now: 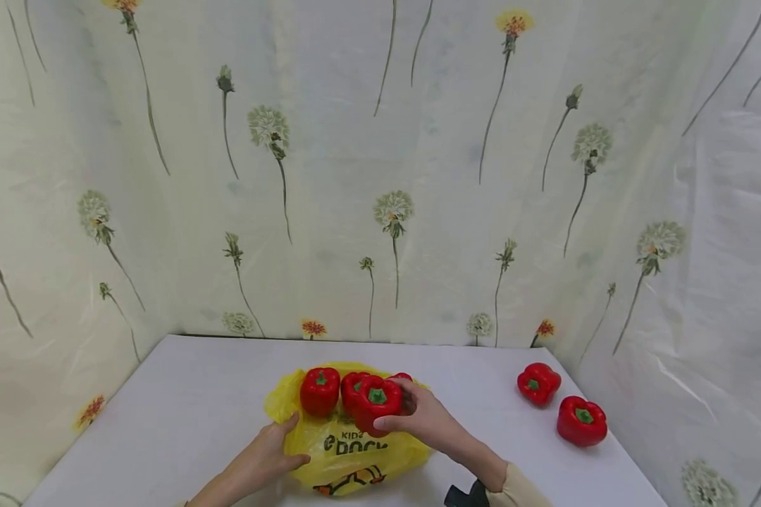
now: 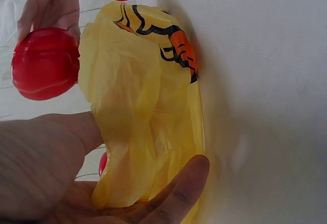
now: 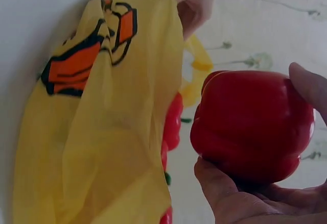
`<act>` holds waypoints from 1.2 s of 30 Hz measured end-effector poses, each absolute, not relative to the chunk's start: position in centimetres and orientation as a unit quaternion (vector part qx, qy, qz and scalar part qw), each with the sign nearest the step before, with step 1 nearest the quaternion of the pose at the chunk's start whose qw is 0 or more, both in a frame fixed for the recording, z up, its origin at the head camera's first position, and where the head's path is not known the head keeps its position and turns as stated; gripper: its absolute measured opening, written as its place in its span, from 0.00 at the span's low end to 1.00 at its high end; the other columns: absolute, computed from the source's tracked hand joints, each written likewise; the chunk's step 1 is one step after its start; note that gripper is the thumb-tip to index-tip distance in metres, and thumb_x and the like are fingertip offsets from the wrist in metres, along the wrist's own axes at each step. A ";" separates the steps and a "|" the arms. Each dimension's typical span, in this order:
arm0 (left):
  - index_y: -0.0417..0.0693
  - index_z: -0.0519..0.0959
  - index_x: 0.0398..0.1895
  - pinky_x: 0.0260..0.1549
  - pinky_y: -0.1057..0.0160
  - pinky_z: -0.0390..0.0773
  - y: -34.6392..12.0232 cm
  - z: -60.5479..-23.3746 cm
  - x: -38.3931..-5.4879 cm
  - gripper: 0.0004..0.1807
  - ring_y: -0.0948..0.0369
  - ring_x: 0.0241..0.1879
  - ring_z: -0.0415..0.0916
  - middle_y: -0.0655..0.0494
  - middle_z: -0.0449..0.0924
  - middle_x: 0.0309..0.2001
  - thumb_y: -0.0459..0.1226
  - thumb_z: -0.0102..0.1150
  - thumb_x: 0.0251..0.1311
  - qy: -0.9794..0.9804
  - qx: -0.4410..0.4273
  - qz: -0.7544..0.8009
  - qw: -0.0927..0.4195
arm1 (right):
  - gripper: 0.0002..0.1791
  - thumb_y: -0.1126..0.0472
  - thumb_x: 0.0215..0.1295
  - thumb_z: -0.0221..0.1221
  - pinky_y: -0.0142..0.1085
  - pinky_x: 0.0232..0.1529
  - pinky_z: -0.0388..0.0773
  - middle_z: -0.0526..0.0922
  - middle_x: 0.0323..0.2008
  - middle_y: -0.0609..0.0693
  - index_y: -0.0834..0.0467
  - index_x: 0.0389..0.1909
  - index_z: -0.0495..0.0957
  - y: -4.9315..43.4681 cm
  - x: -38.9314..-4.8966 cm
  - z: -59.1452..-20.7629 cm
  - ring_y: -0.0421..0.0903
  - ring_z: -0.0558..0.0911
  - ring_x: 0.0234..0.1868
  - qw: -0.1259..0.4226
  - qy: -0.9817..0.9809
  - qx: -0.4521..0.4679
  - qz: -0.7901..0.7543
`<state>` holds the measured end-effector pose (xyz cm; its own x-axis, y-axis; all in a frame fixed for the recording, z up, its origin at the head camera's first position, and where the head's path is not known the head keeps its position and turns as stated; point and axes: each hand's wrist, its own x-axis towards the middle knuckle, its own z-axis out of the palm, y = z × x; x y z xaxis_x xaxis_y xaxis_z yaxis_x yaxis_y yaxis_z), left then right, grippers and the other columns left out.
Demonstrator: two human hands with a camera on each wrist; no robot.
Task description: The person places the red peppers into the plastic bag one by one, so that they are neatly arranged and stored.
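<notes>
My right hand point(image 1: 421, 419) holds a red bell pepper point(image 1: 378, 405) with a green stem above a yellow plastic bag point(image 1: 355, 461). Thumb and fingers lie around the pepper's sides in the right wrist view. At the bag's left side is my left hand point(image 1: 263, 454), thumb and fingers spread to either side of the bag's edge; in the left wrist view the thin plastic point(image 2: 133, 101) lies between them. A red bell pepper point(image 1: 320, 391) sits at the bag's mouth. Two more show behind the held one, partly hidden. Black lettering and an orange print mark the bag.
Two red bell peppers, one farther back point(image 1: 538, 384) and one nearer point(image 1: 581, 421), lie near the right edge of the white table point(image 1: 215, 380). A curtain point(image 1: 330, 176) printed with dandelions hangs behind and at both sides.
</notes>
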<state>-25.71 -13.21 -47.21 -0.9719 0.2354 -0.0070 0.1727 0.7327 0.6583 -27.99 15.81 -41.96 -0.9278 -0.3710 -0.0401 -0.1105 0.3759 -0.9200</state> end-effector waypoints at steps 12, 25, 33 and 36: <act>0.23 0.64 0.64 0.47 0.51 0.80 -13.2 -47.1 -25.7 0.44 0.55 0.42 0.73 0.27 0.67 0.63 0.41 0.73 0.48 0.931 0.105 0.347 0.052 | 0.48 0.41 0.50 0.70 0.49 0.54 0.79 0.78 0.58 0.54 0.59 0.68 0.63 12.2 -28.1 -44.1 0.53 0.77 0.58 0.144 0.842 -0.135 -0.502; 0.20 0.63 0.63 0.30 0.62 0.79 -13.4 -47.4 -25.7 0.44 0.58 0.31 0.70 0.26 0.72 0.57 0.39 0.72 0.49 0.918 0.129 0.370 0.057 | 0.47 0.39 0.46 0.71 0.54 0.52 0.78 0.79 0.56 0.53 0.58 0.64 0.67 9.3 -28.5 -46.7 0.53 0.77 0.55 0.153 0.857 -0.126 -0.475; 0.22 0.62 0.65 0.24 0.69 0.77 -13.4 -47.5 -26.0 0.44 0.60 0.29 0.68 0.28 0.74 0.56 0.38 0.71 0.50 0.915 0.124 0.376 0.074 | 0.45 0.41 0.47 0.72 0.55 0.53 0.77 0.78 0.57 0.52 0.56 0.64 0.67 8.6 -28.9 -47.6 0.52 0.77 0.54 0.157 0.848 -0.138 -0.487; 0.22 0.62 0.65 0.35 0.63 0.82 -13.4 -47.5 -26.0 0.44 0.57 0.37 0.71 0.26 0.67 0.63 0.38 0.72 0.49 0.915 0.125 0.376 0.075 | 0.43 0.42 0.47 0.72 0.55 0.54 0.77 0.77 0.57 0.51 0.55 0.63 0.67 8.4 -29.0 -47.9 0.52 0.77 0.54 0.164 0.843 -0.148 -0.490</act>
<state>-26.01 -13.43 -47.49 -0.9575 0.2852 -0.0437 0.1719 0.6853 0.7077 -29.01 8.37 -47.91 -0.9020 -0.4112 -0.1317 -0.0893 0.4760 -0.8749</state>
